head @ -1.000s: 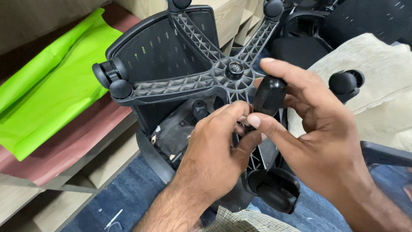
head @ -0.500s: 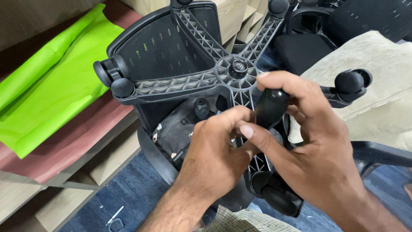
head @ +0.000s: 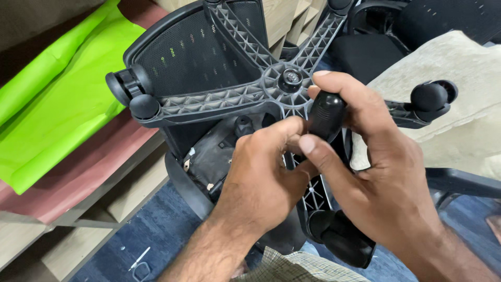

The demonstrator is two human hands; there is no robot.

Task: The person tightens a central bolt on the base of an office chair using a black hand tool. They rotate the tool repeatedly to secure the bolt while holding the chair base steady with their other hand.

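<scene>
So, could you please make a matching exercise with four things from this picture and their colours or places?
Things:
1. sheet
2. scissors
3. tool handle
4. cushion

Colour or place:
A. beige, at upper right
B. black, in the right hand
C. bright green, on the left
D. on the blue floor, bottom left

Pairs: 1-C, 2-D, 3-B, 4-A

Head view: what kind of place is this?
Probably a furniture workshop or storeroom. An upturned office chair base is being worked on, more black chairs crowd behind, and wooden shelving holds green sheet material.
</scene>
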